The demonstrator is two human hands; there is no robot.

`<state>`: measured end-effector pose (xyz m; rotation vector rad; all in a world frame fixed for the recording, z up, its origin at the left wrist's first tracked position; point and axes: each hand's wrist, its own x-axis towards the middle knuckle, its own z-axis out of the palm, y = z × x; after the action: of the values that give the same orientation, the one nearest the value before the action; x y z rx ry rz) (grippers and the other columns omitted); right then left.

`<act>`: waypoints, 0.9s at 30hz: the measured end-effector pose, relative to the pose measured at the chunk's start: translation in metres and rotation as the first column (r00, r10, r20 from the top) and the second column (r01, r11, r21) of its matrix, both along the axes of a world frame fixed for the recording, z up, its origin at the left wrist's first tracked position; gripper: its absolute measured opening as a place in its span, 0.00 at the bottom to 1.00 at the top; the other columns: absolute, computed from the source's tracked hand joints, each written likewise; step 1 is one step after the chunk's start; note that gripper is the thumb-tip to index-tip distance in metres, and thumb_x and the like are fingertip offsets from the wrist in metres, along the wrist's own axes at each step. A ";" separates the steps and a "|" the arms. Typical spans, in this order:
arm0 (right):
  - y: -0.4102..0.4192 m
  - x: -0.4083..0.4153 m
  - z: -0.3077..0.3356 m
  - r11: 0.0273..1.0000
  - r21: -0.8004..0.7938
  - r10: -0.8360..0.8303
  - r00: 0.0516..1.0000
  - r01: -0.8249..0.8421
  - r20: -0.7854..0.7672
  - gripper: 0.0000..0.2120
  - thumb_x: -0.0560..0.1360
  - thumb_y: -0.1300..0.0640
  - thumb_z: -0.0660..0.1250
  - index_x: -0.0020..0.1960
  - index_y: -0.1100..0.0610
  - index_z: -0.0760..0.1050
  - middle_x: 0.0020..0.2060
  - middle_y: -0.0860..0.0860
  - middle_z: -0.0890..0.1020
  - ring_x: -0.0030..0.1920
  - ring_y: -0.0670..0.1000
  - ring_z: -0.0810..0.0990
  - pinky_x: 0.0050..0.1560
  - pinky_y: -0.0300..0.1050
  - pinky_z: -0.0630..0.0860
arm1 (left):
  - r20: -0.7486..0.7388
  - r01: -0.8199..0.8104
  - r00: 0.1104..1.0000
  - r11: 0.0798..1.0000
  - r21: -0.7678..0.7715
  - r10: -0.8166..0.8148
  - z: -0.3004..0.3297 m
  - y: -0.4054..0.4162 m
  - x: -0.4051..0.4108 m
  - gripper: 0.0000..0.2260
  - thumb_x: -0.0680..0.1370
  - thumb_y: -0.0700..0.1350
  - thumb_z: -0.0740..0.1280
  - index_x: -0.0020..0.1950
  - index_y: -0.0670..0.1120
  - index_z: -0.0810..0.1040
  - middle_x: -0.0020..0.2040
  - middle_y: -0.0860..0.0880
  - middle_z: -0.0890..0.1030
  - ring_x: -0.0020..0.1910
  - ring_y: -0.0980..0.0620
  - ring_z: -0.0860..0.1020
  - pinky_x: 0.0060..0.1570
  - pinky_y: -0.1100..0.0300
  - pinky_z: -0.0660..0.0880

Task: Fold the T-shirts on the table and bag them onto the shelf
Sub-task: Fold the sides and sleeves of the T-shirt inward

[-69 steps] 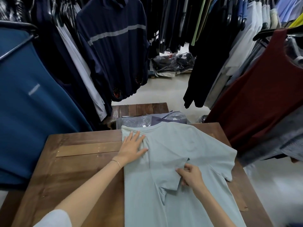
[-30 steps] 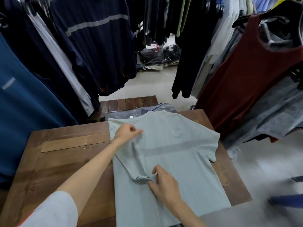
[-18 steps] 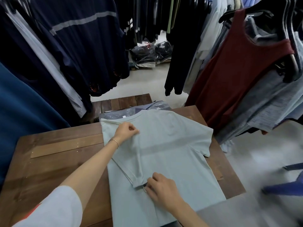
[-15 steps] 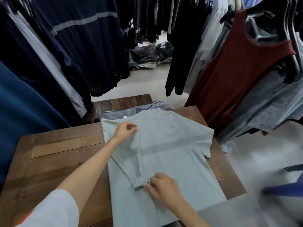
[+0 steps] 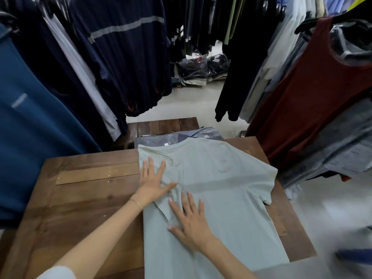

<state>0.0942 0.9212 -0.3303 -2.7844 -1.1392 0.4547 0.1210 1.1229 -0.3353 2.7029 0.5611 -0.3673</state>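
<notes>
My left hand [image 5: 152, 185] lies flat, fingers spread, on the folded-in shoulder of the pale green T-shirt [image 5: 221, 190] spread across the wooden table [image 5: 84, 202]. My right hand [image 5: 189, 220], fingers also splayed, presses the tucked sleeve, whose edge seems to lie under my palm.

One pale green T-shirt [image 5: 221, 190], two hands, left [image 5: 153, 184] and right [image 5: 191, 220], one wooden table [image 5: 80, 198], one bracelet [image 5: 136, 203] (left wrist), one maroon tank top [image 5: 314, 93], hanging garments too crowded to count
</notes>
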 end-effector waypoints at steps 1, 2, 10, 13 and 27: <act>0.000 0.001 -0.002 1.000 -0.004 0.005 1.000 -0.005 0.015 0.40 0.71 0.31 0.52 0.77 0.49 0.51 0.67 0.57 0.75 0.68 0.59 0.64 0.54 0.64 0.74 | -0.031 0.006 1.000 1.000 0.024 -0.006 0.001 0.004 0.005 0.56 0.54 0.82 0.35 0.77 0.56 0.40 0.75 0.39 0.32 0.73 0.40 0.30 0.72 0.48 0.33; 0.001 0.003 -0.004 1.000 -0.010 0.010 1.000 -0.010 0.016 0.39 0.71 0.31 0.51 0.76 0.49 0.52 0.67 0.57 0.74 0.69 0.58 0.64 0.55 0.65 0.73 | -0.054 0.006 0.999 0.999 0.044 -0.003 0.002 0.008 0.009 0.54 0.55 0.80 0.36 0.77 0.56 0.40 0.75 0.39 0.31 0.73 0.39 0.29 0.72 0.47 0.32; 0.002 0.016 -0.006 0.998 0.051 0.017 0.998 -0.020 0.065 0.28 0.79 0.41 0.48 0.77 0.47 0.49 0.70 0.55 0.70 0.69 0.57 0.70 0.65 0.63 0.64 | -0.044 -0.002 0.999 0.997 0.082 0.006 0.007 0.025 0.035 0.53 0.54 0.81 0.30 0.76 0.58 0.36 0.74 0.37 0.31 0.73 0.37 0.30 0.71 0.45 0.32; -0.009 0.019 -0.005 0.997 0.081 0.002 0.999 -0.005 0.047 0.31 0.75 0.42 0.53 0.77 0.45 0.52 0.70 0.53 0.71 0.69 0.55 0.72 0.66 0.58 0.65 | -0.107 0.008 0.994 0.996 0.092 0.002 0.011 0.032 0.045 0.47 0.62 0.79 0.37 0.76 0.59 0.34 0.74 0.37 0.30 0.73 0.37 0.30 0.72 0.44 0.32; -0.191 0.024 -0.001 0.857 0.163 -0.504 0.860 0.488 0.074 0.18 0.76 0.47 0.54 0.64 0.49 0.69 0.65 0.58 0.75 0.63 0.59 0.77 0.53 0.53 0.79 | 0.222 0.270 0.935 0.961 0.058 -0.276 0.041 -0.047 0.138 0.20 0.79 0.44 0.63 0.70 0.42 0.70 0.75 0.40 0.60 0.72 0.40 0.62 0.68 0.47 0.61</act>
<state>0.1180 0.7305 -0.3309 -2.8524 -0.3988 0.1528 0.2586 1.0761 -0.2941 2.8017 0.1246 -0.1138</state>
